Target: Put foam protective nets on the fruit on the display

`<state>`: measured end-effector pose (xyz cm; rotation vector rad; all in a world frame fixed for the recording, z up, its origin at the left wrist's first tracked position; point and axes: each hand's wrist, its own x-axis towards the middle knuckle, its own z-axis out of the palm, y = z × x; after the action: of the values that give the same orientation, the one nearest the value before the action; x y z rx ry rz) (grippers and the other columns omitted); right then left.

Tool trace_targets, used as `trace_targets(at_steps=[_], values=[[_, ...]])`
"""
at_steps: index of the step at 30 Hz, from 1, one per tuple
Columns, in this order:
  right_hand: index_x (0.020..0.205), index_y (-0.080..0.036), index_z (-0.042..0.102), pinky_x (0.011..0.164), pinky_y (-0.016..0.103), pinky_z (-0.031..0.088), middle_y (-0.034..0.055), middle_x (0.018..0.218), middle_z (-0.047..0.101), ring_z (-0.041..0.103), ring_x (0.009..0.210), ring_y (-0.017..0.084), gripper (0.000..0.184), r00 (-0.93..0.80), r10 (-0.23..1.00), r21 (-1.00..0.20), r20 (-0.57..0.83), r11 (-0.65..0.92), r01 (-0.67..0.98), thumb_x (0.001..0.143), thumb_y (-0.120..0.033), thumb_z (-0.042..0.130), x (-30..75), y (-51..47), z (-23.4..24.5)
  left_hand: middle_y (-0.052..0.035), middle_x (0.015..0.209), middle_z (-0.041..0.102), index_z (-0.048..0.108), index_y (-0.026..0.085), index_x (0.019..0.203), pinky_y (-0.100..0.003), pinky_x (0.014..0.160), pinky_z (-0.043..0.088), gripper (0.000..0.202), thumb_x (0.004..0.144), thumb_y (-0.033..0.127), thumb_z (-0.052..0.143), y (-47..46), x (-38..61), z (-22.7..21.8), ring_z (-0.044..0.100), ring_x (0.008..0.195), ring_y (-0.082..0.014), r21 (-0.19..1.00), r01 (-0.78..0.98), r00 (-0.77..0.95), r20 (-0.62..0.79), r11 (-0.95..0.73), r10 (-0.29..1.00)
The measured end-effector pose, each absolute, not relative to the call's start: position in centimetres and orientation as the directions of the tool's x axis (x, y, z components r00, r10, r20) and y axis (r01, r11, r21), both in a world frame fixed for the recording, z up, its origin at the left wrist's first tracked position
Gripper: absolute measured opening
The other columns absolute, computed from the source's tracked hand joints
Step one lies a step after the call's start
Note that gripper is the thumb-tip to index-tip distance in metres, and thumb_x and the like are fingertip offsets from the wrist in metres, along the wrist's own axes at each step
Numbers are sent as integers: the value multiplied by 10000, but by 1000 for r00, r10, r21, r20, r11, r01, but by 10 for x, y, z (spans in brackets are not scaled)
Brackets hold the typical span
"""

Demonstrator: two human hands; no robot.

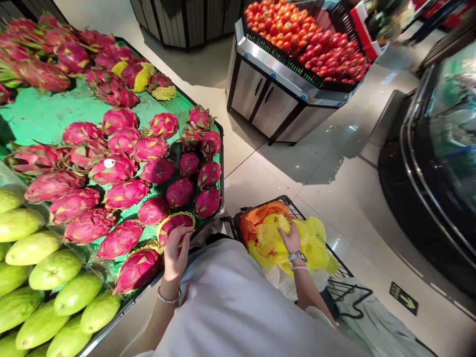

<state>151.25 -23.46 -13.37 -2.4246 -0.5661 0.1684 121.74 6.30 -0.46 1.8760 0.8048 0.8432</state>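
Observation:
My left hand [176, 250] grips a pink dragon fruit [172, 225] wrapped in a yellow foam net at the near edge of the fruit stand [48, 116]. My right hand [290, 240] reaches down into a black shopping cart [344, 277] and pinches a yellow foam net [283, 224] among a heap of yellow nets [316, 243]; an orange net [256, 215] lies at the cart's far side. Both wrists wear bracelets, the right one a watch as well.
Several dragon fruits [126, 163] cover the green mat. Green mangoes [44, 277] lie at the lower left. A steel stand with tomatoes [308, 39] is across the tiled aisle [334, 168]. A dark curved display case [435, 163] stands at right.

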Motion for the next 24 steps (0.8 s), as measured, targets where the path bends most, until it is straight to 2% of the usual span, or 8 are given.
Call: trace_targets(at_steps=[5,8,11,13,15,18,21,24], values=[[1404,-223,340,1044,509,430,163,1349,507,488,1275,326,655,865,500,-853,-38,-467,233,860,-555,492,1493,-208,-102,-70,967,681,665,223,1030,-333,828,507,197,916,298,523,44,1225,-3,633,932,-208,944,156,728,90,-292,680],[1483,-220,154,992,526,475,168,1377,487,516,1259,302,718,809,584,-946,-64,-293,136,887,-548,384,1463,-189,-86,-92,1120,640,589,234,1169,-387,939,490,277,911,320,539,27,1229,-3,610,1040,-222,981,108,799,12,-163,602],[1501,-211,76,902,512,527,189,1400,464,541,1233,299,775,637,761,-985,-127,-172,9,870,-603,297,1426,-166,-71,-130,1318,530,455,244,1322,-396,948,498,448,899,344,565,12,1229,0,553,1161,-246,996,75,803,-39,-37,595],[1496,-193,112,883,505,530,200,1415,448,538,1234,308,859,474,859,-981,-193,-165,-101,819,-681,317,1402,-147,-60,-146,1391,462,377,250,1386,-369,880,526,547,890,355,581,8,1224,6,536,1176,-256,996,80,789,-41,-36,613],[1476,-198,208,893,495,523,185,1407,466,547,1217,311,918,307,917,-957,-255,-196,-212,755,-729,414,1379,-126,-51,-146,1404,446,342,251,1413,-364,854,529,612,873,360,607,9,1214,16,534,1167,-261,986,106,750,5,-128,661],[1392,-233,395,928,459,512,135,1326,553,592,1145,285,855,61,956,-885,-287,-240,-399,694,-680,605,1349,-93,-38,-124,1377,478,382,249,1406,-418,986,463,632,838,332,648,20,1191,36,492,1228,-278,914,215,681,112,-344,724],[1300,-230,506,935,428,517,121,1235,618,615,1102,271,788,-144,949,-800,-281,-315,-510,657,-646,693,1323,-62,-27,-93,1272,579,498,255,1332,-415,1011,441,496,853,297,617,30,1164,51,532,1190,-268,827,340,686,108,-448,720],[1290,-235,513,913,402,535,125,1272,598,595,1146,270,744,-227,936,-802,-268,-348,-486,722,-708,601,1297,-39,-18,-67,1112,671,605,243,1189,-365,891,498,301,898,275,537,36,1139,55,625,1020,-236,786,439,653,55,-436,755]])
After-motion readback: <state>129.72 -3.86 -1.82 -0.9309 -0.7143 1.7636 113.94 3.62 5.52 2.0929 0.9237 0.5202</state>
